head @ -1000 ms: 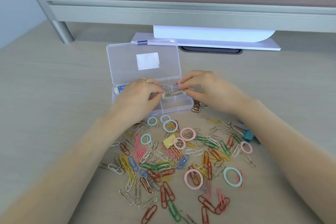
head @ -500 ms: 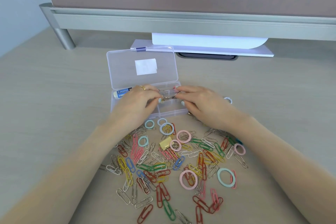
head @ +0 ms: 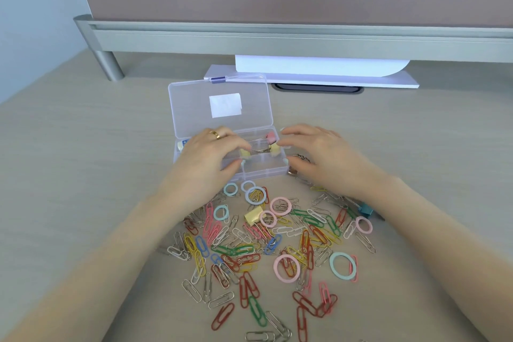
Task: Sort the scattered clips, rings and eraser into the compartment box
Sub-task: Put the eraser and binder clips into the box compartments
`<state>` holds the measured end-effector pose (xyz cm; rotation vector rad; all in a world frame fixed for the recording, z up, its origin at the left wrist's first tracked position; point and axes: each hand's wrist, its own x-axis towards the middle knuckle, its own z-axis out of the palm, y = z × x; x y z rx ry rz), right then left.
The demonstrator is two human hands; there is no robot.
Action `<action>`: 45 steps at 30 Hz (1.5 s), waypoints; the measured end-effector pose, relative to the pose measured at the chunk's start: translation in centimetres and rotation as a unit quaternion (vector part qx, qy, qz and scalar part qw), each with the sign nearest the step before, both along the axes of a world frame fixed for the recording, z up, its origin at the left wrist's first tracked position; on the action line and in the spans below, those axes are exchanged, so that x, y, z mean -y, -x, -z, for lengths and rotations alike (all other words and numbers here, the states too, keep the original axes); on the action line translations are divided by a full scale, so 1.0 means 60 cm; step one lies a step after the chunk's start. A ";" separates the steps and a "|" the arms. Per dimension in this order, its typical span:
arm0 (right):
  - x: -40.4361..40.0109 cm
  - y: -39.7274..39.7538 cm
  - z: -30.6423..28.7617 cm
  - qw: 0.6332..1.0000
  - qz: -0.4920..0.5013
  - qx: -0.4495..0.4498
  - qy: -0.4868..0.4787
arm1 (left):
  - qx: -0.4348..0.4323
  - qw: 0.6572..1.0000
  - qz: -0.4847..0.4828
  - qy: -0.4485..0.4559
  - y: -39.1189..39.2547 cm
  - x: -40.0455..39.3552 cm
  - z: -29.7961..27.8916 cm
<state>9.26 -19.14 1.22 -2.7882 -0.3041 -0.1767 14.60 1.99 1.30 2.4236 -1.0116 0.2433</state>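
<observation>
A: Step? Where's the box?

B: Clear plastic compartment box (head: 273, 169), lid open, sits under both hands' fingertips. Left hand (head: 211, 159) curls over it, fingertips at small yellow binder clips (head: 274, 148) in a middle compartment; can't tell if it's pinching one. Right hand (head: 323, 157) hovers at the box's right end, fingers loosely curved, holding nothing.

A: So mid-drop of binder clips?

B: My guess. Next: reach back to the pile of coloured wire paper clips (head: 249, 250) and pastel plastic rings (head: 286, 268) just below the wrists, plus the pale yellow eraser block (head: 253, 216).

A: Any text?

B: White sticker (head: 225, 105) on lid, blank or unreadable.
</observation>
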 end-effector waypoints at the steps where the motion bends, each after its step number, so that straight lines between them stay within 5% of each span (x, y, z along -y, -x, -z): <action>1: 0.003 0.006 -0.008 1.000 -0.003 -0.002 -0.023 | -0.024 0.999 0.030 -0.008 0.010 -0.004 -0.007; 5: 0.017 0.038 -0.034 0.995 -0.029 -0.033 -0.087 | -0.136 0.977 0.132 -0.096 0.051 -0.012 -0.022; 15: 0.093 0.142 -0.022 0.990 0.017 -0.117 -0.082 | -0.172 0.954 0.130 -0.209 0.069 -0.017 -0.027; 21: 0.113 0.160 -0.017 0.990 0.064 -0.091 -0.090 | -0.186 0.956 0.123 -0.189 0.073 -0.012 -0.026; 27: 0.101 0.161 -0.015 0.994 0.042 -0.097 0.005 | -0.192 0.957 0.111 -0.186 0.075 -0.015 -0.030; 38: 0.090 0.168 -0.029 0.993 0.066 -0.089 -0.042 | -0.290 0.937 0.134 -0.143 0.086 -0.027 -0.085; 45: 0.072 0.132 -0.069 0.992 0.046 -0.045 -0.107 | -0.238 0.967 0.086 0.024 0.037 -0.034 -0.105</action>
